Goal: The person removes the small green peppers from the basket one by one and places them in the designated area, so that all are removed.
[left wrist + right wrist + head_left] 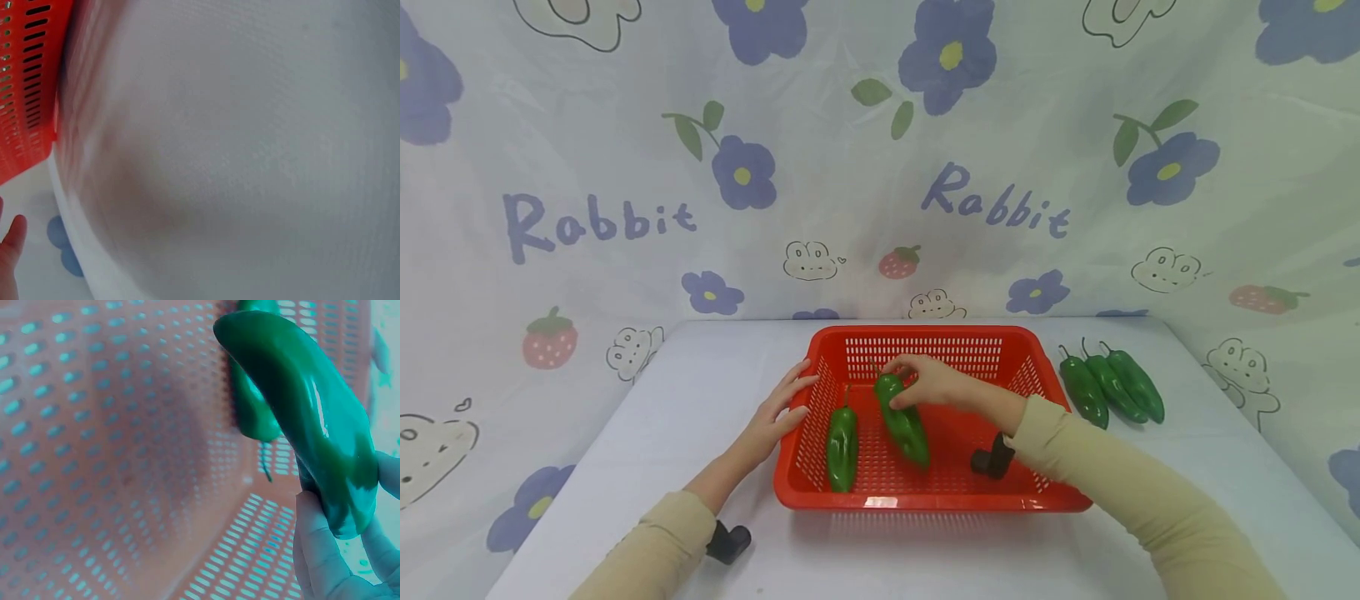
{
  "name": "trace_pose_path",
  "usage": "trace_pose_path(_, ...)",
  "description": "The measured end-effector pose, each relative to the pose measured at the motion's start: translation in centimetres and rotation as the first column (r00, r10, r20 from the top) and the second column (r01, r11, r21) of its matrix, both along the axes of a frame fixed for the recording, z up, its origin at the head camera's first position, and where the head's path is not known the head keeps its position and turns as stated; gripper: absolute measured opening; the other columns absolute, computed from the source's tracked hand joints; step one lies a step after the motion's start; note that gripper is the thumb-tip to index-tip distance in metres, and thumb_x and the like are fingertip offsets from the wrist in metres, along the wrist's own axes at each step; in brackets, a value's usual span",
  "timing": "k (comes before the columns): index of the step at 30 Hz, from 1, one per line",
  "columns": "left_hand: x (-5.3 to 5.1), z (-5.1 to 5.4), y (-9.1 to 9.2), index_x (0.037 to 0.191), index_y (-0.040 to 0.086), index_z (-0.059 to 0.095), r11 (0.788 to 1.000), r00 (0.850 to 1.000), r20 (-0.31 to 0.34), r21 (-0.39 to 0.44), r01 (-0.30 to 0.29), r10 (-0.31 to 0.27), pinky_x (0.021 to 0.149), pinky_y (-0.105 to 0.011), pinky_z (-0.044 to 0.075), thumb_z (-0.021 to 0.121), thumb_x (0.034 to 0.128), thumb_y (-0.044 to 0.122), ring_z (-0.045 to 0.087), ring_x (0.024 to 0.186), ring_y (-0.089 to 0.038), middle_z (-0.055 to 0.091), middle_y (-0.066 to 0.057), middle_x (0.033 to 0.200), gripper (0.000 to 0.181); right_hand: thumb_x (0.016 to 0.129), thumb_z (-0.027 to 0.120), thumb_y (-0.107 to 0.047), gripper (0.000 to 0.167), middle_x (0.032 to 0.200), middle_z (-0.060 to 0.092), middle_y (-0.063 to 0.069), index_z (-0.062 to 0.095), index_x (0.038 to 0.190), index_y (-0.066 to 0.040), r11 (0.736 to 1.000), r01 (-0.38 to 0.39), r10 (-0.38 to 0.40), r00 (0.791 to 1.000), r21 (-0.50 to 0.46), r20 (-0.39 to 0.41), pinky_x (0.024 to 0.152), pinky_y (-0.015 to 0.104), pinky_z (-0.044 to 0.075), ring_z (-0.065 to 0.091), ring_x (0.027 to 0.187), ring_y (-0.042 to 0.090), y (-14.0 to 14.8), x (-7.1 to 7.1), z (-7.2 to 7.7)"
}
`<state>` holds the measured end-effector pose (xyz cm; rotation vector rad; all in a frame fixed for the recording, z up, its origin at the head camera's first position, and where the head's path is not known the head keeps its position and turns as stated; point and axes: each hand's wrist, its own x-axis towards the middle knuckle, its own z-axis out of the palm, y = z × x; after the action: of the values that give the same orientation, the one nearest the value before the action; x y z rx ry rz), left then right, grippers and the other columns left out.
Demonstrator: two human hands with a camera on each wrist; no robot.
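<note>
My right hand [932, 382] pinches a green pepper [904, 425] near its stem end, inside a red plastic basket [940, 502]. In the right wrist view the held pepper [312, 406] tilts above the basket's slotted floor, thumb and fingers on its sides. A second green pepper [842, 450] lies along the basket's left side. My left hand [773, 415] rests on the basket's left rim with fingers spread and extended. The left wrist view catches the basket's outer wall [31, 87] and a bit of the left hand [11, 250].
Several green peppers, or rather a close group of three [1112, 385], lie on the white table [730, 350] right of the basket. A patterned cloth [820, 167] hangs behind. Each wrist carries a black device [728, 543].
</note>
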<state>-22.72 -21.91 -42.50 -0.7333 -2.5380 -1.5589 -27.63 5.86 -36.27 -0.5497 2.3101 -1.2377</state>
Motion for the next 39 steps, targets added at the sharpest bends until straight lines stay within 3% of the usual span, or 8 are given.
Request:
trace_pose_path(16,-0.2,-0.2,-0.1,0.135,0.005,0.041,1.000,1.000,-0.003,0.000,0.001,-0.001,0.087,-0.043,0.049,0.045,0.0905,0.012,0.025,0.131,-0.041,0.017,-0.012,0.151,0.045,0.080,0.066,-0.008,0.048,0.123,0.049,0.016,0.050,0.125,-0.009,0.991,0.052,-0.054,0.998,-0.126,-0.014,0.080,0.035,0.053,0.054,0.105,0.028,2.8,-0.4,2.6)
trace_pose_path(29,-0.2,-0.3,-0.1,0.135,0.004,0.041,1.000,1.000,-0.010,0.005,0.004,-0.004,0.088,-0.047,0.047,0.046,0.0903,0.011,0.022,0.133,-0.040,0.017,-0.012,0.151,0.045,0.081,0.066,-0.008,0.053,0.129,0.046,0.017,0.046,0.129,-0.011,0.977,0.080,-0.088,0.996,-0.197,-0.030,0.084,0.042,0.052,0.052,0.112,0.032,5.4,0.3,4.9)
trace_pose_path(39,-0.1,-0.3,-0.1,0.134,0.004,0.042,1.000,1.000,-0.010,0.015,0.016,-0.015,0.088,-0.046,0.048,0.046,0.0903,0.010,0.024,0.133,-0.040,0.017,-0.013,0.151,0.044,0.081,0.065,-0.008,0.054,0.126,0.046,0.019,0.042,0.131,-0.006,0.953,0.105,-0.128,0.990,-0.283,-0.063,0.090,0.044,0.048,0.049,0.116,0.034,8.1,0.8,6.7)
